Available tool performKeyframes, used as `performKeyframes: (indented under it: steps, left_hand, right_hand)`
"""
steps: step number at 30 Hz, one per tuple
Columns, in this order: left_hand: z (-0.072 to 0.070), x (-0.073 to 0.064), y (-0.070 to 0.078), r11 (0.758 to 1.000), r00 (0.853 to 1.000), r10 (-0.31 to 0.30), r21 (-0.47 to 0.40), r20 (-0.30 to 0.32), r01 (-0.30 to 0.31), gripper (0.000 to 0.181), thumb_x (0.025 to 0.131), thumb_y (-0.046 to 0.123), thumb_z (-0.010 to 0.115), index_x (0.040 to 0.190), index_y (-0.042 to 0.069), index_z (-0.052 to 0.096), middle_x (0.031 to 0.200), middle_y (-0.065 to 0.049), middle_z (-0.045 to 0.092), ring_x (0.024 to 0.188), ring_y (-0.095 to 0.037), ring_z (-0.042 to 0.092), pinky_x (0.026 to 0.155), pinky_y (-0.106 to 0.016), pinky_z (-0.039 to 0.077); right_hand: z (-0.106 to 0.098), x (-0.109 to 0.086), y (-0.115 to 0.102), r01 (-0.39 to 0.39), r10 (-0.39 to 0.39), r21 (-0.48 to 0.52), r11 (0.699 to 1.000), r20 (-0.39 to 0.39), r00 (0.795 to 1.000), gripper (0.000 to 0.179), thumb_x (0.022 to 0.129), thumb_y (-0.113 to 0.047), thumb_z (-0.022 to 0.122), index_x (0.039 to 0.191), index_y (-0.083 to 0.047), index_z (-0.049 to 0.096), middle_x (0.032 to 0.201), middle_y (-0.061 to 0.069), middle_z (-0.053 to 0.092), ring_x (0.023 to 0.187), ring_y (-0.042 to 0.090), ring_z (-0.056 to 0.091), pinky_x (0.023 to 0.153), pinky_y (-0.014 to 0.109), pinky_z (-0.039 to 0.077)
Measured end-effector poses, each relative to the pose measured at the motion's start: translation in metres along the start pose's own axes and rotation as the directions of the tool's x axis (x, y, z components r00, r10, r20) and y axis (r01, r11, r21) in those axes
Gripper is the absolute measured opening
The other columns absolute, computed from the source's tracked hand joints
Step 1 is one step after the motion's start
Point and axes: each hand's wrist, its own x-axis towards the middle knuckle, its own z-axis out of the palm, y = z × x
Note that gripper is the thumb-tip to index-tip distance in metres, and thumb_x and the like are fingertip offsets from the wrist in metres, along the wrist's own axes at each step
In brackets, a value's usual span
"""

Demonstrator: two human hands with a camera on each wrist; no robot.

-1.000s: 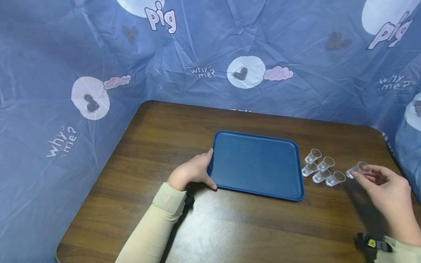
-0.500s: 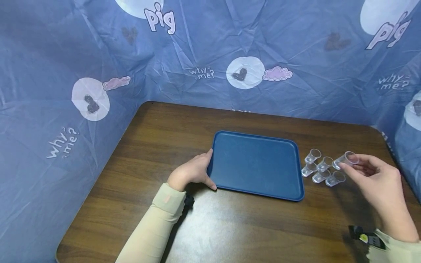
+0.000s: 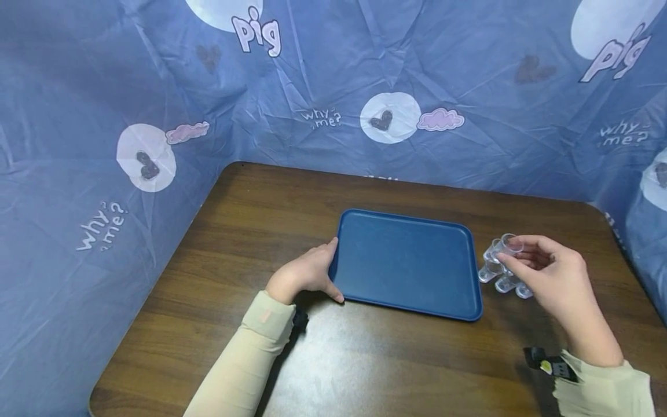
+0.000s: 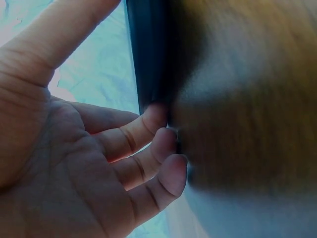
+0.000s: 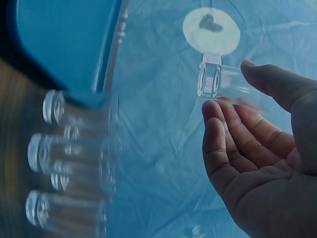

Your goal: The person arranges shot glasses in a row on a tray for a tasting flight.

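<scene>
A dark blue rectangular tray (image 3: 406, 263) lies flat on the wooden table. My left hand (image 3: 304, 272) rests at its left side, fingers and thumb spread along the near-left corner; in the left wrist view the fingertips touch down beside the tray's edge (image 4: 148, 54). My right hand (image 3: 560, 278) pinches a small clear shot glass (image 5: 230, 82) between thumb and fingers, raised and tilted. Below and left of it, several like shot glasses (image 5: 69, 156) stand upright in a close group at the tray's right side. In the head view the held glass and hand partly cover them.
The brown wooden table (image 3: 250, 231) has rounded corners. Blue printed cloth (image 3: 312, 75) hangs behind it and along its sides. Each wrist carries a black strap device, such as the right wrist camera (image 3: 549, 365).
My right hand has moved left with the shot glass, from the right of the group to above it. The left hand and the tray have stayed still.
</scene>
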Motion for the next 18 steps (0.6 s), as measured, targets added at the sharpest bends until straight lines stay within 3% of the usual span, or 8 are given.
performKeyframes:
  steps: [7, 18]
  left_hand:
    - [0.001, 0.0, -0.002, 1.0, 1.0, 0.001, -0.007, -0.012, -0.001, 0.137, 0.067, 0.039, 0.098, 0.16, -0.005, 0.008, 0.163, -0.023, 0.021, 0.148, -0.035, 0.024, 0.119, -0.041, 0.023]
    - [0.001, 0.001, -0.002, 1.0, 0.999, 0.017, 0.013, -0.03, -0.016, 0.137, 0.065, 0.038, 0.099, 0.159, -0.008, 0.011, 0.161, -0.026, 0.025, 0.147, -0.038, 0.026, 0.119, -0.042, 0.023]
  right_hand:
    - [0.023, 0.004, -0.014, 0.026, -0.027, 0.009, 1.0, 0.087, 0.996, 0.03, 0.09, -0.016, 0.08, 0.114, 0.0, 0.071, 0.1, 0.014, 0.071, 0.079, 0.001, 0.066, 0.064, 0.014, 0.053]
    - [0.06, 0.012, -0.027, 0.064, -0.066, 0.017, 0.998, 0.144, 0.987, 0.028, 0.089, -0.019, 0.083, 0.11, -0.004, 0.072, 0.097, 0.009, 0.072, 0.08, 0.013, 0.068, 0.067, 0.014, 0.052]
